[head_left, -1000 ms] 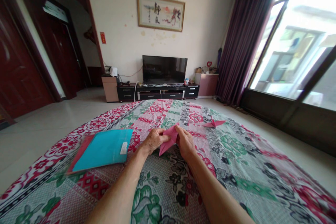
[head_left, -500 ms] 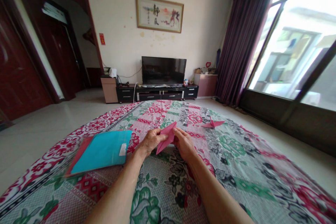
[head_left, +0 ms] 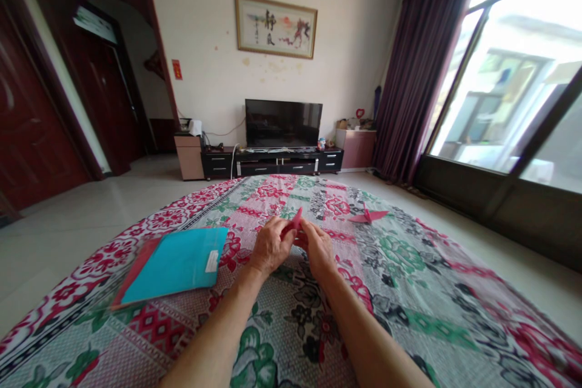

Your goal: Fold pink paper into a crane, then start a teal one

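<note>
Seemingly mid-crease: pinching small, pointed pink folded paper (head_left: 297,216) between fingers of left hand (head_left: 271,245) and right hand (head_left: 319,248), left of pink winged paper figure (head_left: 369,216). Probably needing firm, even pressing along fold next.

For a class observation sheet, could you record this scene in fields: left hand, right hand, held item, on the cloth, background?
Left hand: gripping the pink folded paper
Right hand: gripping the same paper from its right side
Held item: partly hidden between the hands
On the cloth: blue pack at left; winged pink figure at right
Background: television below a framed picture
</note>
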`<state>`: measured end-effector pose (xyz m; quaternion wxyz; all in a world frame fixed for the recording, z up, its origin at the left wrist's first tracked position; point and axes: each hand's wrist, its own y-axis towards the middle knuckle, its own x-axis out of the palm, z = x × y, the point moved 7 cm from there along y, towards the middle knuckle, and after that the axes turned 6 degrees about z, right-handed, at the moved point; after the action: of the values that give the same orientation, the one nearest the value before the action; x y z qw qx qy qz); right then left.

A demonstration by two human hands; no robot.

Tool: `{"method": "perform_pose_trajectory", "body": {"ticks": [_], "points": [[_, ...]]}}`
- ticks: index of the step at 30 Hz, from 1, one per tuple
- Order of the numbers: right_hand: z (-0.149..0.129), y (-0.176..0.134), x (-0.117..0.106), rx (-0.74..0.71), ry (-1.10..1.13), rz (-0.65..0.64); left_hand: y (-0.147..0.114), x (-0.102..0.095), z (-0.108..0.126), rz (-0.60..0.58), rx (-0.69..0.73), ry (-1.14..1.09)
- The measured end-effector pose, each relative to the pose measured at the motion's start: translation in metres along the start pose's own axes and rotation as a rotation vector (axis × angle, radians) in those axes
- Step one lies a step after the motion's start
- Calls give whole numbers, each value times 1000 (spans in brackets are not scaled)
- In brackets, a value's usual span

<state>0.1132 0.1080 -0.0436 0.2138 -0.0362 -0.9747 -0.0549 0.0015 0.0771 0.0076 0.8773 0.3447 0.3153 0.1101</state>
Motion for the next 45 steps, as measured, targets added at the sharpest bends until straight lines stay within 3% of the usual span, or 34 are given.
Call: {"method": "perform_pose_trajectory", "body": {"ticks": [4, 6, 11, 15, 20, 27, 31, 39, 45], "points": [[-2, -3, 7, -6, 46, -82, 0, -3, -12, 36, -135, -132], [-3, -2, 7, -40, 9, -59, 1, -4, -20, 53, -202, -189], [-19, 2, -5, -342, -226, 145, -2, 7, -37, 26, -450, -586], [-23, 1, -2, -511, -374, 119, -7, 17, -35, -19, -612, -859], [-30, -10, 7, -656, -594, 58, -14, 18, -36, -34, -730, -941], [-39, -20, 9, -796, -699, 90, -16, 17, -38, -18, -781, -939], [-38, -19, 9, -780, -680, 81, -18, 17, -37, -25, -809, -926], [-13, -5, 6, -482, -417, -63, -21, 22, -51, -66, -881, -1015], [-17, -10, 9, -514, -374, -113, -22, 23, -50, -139, -902, -999]]}}
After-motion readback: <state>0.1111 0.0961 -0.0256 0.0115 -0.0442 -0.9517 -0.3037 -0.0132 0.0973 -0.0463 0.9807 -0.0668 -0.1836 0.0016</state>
